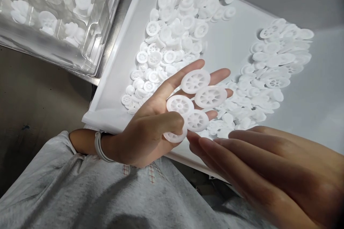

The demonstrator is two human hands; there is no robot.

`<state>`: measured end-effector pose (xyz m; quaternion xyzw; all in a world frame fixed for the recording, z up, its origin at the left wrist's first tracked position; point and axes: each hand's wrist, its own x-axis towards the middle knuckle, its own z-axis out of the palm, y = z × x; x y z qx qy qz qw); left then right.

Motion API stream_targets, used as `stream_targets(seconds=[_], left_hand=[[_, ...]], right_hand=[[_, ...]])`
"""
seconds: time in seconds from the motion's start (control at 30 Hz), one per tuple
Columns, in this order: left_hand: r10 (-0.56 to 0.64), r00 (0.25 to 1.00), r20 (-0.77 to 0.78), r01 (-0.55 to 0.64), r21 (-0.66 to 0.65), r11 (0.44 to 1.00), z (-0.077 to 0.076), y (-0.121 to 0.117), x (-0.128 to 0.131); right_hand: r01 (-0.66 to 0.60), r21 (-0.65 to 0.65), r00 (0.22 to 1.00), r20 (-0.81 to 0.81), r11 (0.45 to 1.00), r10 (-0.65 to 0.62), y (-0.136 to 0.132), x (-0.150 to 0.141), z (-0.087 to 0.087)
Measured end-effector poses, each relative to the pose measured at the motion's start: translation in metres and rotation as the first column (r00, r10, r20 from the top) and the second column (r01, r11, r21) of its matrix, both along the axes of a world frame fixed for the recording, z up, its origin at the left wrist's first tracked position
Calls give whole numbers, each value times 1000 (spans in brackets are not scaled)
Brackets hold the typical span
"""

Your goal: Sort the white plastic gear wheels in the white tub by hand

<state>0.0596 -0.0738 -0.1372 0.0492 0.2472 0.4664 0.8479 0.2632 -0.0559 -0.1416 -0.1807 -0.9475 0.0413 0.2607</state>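
Observation:
Several white plastic spoked wheels (180, 105) lie across the palm and fingers of my left hand (150, 125). Its thumb is bent down over the lower wheels, while the other fingers stretch out beneath the rest. My right hand (266, 168) is at the lower right, fingers extended and close to one another, with no object visible in it. Its fingertips are near the lowest wheel (176, 135) at my left thumb; I cannot tell whether they touch it. Behind my left hand spreads a large pile of similar white parts (172, 35).
A white tray (126, 32) holds the loose parts, with a second heap (276, 57) at its right. At the upper left, a clear plastic tray (92, 48) has white parts in its pockets. A metal edge (107, 53) runs between the two trays.

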Motion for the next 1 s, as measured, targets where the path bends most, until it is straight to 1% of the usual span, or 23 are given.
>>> stream_targets(seconds=[0.13, 0.33, 0.43, 0.47, 0.5, 0.53, 0.57, 0.6, 0.63, 0.67, 0.7, 0.73, 0.77, 0.83, 0.9, 0.97, 1.0], left_hand=[[25, 996, 85, -25, -7, 1000, 0, -1, 0], [53, 988, 142, -42, -78, 996, 0, 2, 0], [54, 988, 147, -40, -96, 995, 1, 2, -1], [56, 988, 147, -41, -99, 994, 1, 2, -1], [58, 987, 149, -43, -101, 994, 1, 2, -1], [62, 986, 152, -47, -101, 994, 2, 2, -2], [64, 985, 157, -50, -97, 994, 2, 2, -2], [65, 985, 160, -51, -89, 995, 2, 1, -2], [62, 986, 155, -51, -78, 996, 2, 1, -2], [57, 988, 144, -48, -63, 997, 1, 0, -2], [50, 991, 128, -45, -45, 998, 1, 0, -2], [43, 993, 108, -41, -25, 999, 1, -1, -1], [38, 996, 86, -38, -6, 999, 1, -1, -1], [36, 998, 49, -38, 30, 999, 1, -2, -1], [33, 999, 18, -34, 49, 998, 1, -3, -2], [15, 1000, 5, -16, 62, 998, 1, -4, -3], [5, 1000, 4, -5, 68, 998, 1, -4, -3]], right_hand=[[-11, 9, 1000, -15, 1000, 11, 1, 6, -1], [35, 39, 996, -87, 999, -31, 5, -2, -7], [-4, 15, 997, -72, 1000, 5, 6, -4, -7], [2, -1, 997, -77, 1000, -2, 4, -5, -6], [38, -34, 995, -91, 999, -41, 0, -6, -4], [102, -86, 988, -106, 991, -111, -6, -7, -2], [194, -158, 970, -117, 968, -213, -13, -9, 1], [297, -242, 936, -119, 924, -332, -22, -10, 4], [388, -315, 892, -108, 866, -439, -31, -12, 8], [455, -366, 852, -88, 812, -517, -40, -13, 11], [494, -395, 826, -65, 775, -559, -48, -14, 14], [515, -408, 814, -44, 754, -579, -54, -15, 17], [526, -411, 809, -27, 745, -587, -58, -15, 20], [533, -403, 811, -8, 744, -585, -59, -13, 25], [524, -389, 826, 12, 758, -564, -52, -10, 29], [484, -375, 864, 63, 791, -500, -42, -5, 33], [443, -367, 893, 97, 818, -440, -37, -2, 35]])
